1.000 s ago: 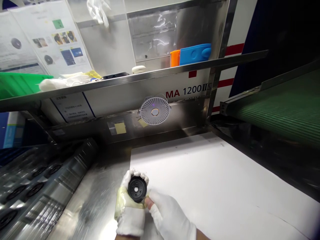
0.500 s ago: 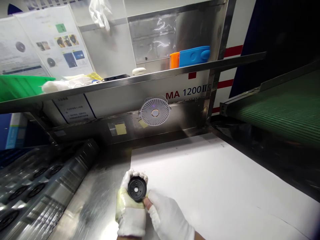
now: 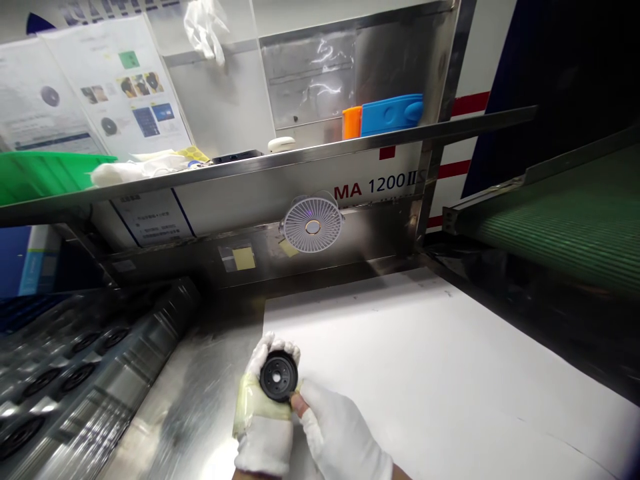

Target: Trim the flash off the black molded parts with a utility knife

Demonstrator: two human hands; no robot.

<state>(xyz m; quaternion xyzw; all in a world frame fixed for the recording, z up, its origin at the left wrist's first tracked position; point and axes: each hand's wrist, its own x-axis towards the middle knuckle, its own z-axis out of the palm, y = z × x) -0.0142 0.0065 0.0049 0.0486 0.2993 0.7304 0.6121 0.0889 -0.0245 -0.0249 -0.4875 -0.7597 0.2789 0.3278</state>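
Observation:
A black round plastic part [image 3: 279, 377], like a small wheel with a central hole and smaller holes around it, lies face up in my left hand [image 3: 265, 413]. That hand wears a white glove with a yellowish palm, and its fingers curl around the far edge of the part. My right hand [image 3: 340, 427], in a white glove with the thumb tip bare, pinches the lower right rim. Its fingers are mostly hidden behind the thumb and glove. Both hands are above the near left edge of a white sheet [image 3: 380, 360].
Clear plastic trays [image 3: 145, 347] with several black round parts stand at the left. A small white fan [image 3: 313, 225] is mounted below a metal shelf [image 3: 300, 155], which bears a green bin [image 3: 50, 177] and a blue-and-orange object [image 3: 390, 115]. A green conveyor belt [image 3: 565, 220] runs at the right.
The whole view has shifted slightly. Both hands keep their hold, and the black round part sits a little farther right in the picture.

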